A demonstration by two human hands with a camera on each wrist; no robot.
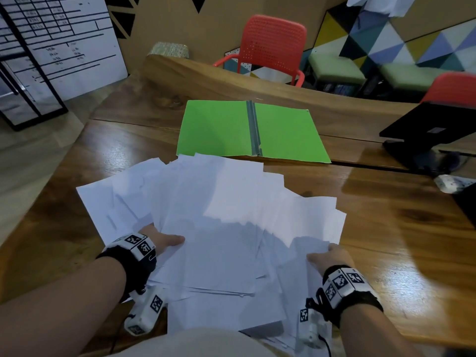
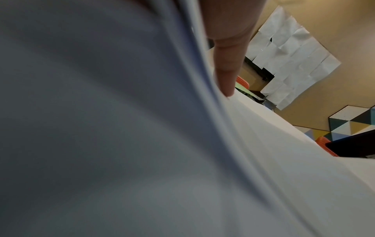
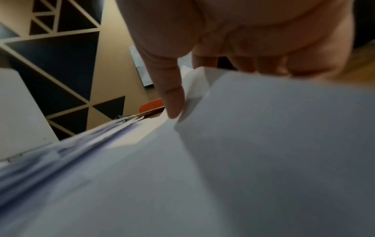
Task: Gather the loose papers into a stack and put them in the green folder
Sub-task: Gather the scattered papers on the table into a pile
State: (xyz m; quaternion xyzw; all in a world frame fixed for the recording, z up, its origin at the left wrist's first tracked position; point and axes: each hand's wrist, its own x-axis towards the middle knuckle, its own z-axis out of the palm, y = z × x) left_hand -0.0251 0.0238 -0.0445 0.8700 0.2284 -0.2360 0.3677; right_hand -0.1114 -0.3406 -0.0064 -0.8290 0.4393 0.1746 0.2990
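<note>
A messy spread of loose white papers [image 1: 219, 215] covers the near half of the wooden table [image 1: 386, 228]. Behind it the green folder [image 1: 219, 127] lies open and flat, its grey spine strip in the middle. My left hand [image 1: 164, 242] holds the pile's left side, thumb on top and fingers hidden under the sheets. At the right side my right hand [image 1: 328, 256] grips the same way. In the left wrist view the thumb [image 2: 227, 64] presses on the papers [image 2: 121, 144]. In the right wrist view the thumb [image 3: 172, 96] lies on the papers [image 3: 263, 160], with the fingers [image 3: 263, 64] behind the edge.
A black laptop [image 1: 432, 124] stands at the table's right, with a small white speckled object [image 1: 453, 184] near it. Two red chairs [image 1: 270, 47] are beyond the far edge. Bare wood shows to the right of the pile.
</note>
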